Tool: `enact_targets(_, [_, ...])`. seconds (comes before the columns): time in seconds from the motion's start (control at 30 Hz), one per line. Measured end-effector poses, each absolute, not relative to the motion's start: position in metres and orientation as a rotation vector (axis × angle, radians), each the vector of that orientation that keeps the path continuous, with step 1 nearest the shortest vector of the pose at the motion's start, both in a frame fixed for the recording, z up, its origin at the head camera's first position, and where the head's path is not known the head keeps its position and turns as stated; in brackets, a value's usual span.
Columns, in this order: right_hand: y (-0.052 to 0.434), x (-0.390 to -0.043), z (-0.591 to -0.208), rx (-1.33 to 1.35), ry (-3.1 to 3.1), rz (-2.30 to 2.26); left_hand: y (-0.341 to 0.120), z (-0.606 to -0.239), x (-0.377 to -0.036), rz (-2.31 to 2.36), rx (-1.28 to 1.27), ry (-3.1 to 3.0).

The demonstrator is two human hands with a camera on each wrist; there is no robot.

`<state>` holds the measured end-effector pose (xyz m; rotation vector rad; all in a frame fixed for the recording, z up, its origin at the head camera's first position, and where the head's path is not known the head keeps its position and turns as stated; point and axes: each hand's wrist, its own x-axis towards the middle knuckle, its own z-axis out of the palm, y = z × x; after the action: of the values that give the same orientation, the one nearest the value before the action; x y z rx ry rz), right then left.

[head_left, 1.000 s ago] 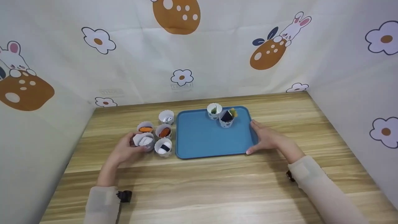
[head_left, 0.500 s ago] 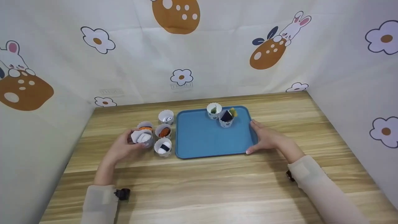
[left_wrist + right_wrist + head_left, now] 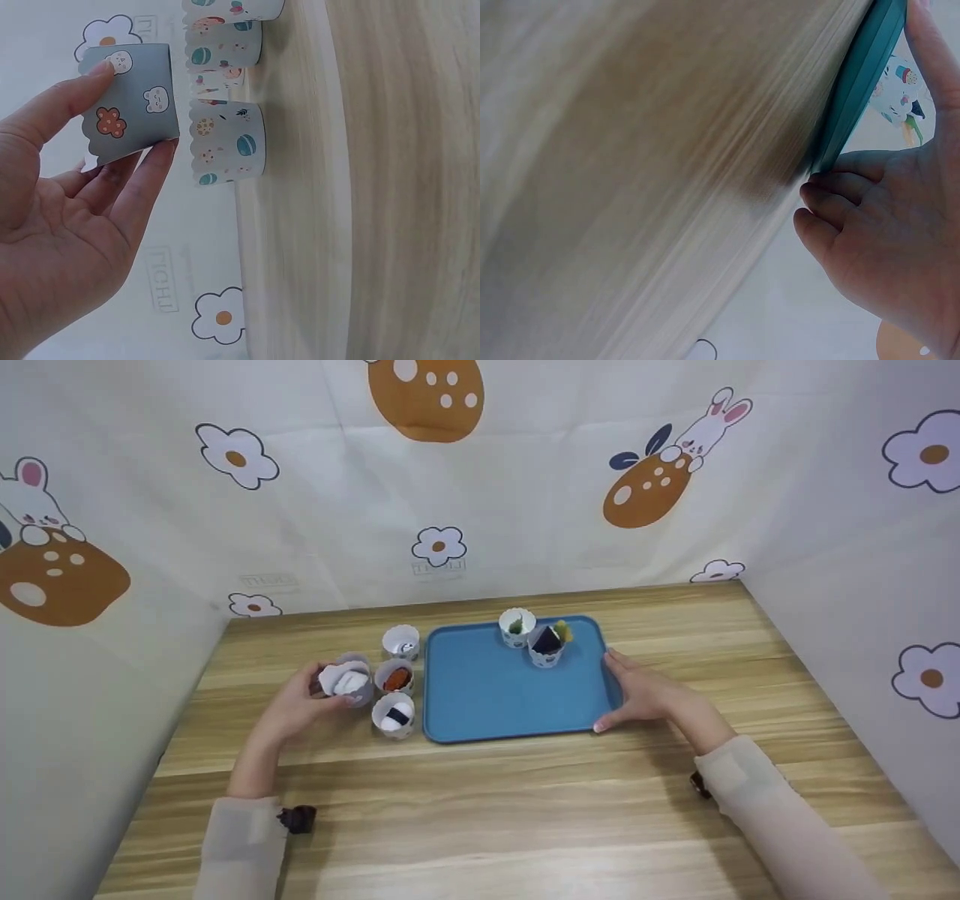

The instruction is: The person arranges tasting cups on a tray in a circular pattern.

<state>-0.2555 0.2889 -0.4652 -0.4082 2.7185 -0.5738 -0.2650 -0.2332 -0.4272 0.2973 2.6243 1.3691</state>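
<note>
Here the left hand (image 3: 296, 711) is pinching a grey cup (image 3: 345, 681), lifted off the counter (image 3: 480, 810) just left of three other cups (image 3: 395, 690). The right hand (image 3: 649, 697) is gripping the right rim of the blue tray (image 3: 480, 690), two cups (image 3: 534, 637) at its far edge.

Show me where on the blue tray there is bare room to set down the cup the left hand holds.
The blue tray is bare across its middle, front and left side, between its left rim and the right hand gripping its right edge. Only the far right corner is taken, by two cups. Left of the tray it is crowded: cups on the table cluster beside the left hand and its cup.
</note>
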Motion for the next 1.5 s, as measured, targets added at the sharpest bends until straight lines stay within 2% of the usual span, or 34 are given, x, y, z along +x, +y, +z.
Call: enact_targets(1.5, [0.289,-0.255,-0.463,-0.379,2.708,-0.565,-0.185,-0.413,-0.275,1.512,0.415,2.487])
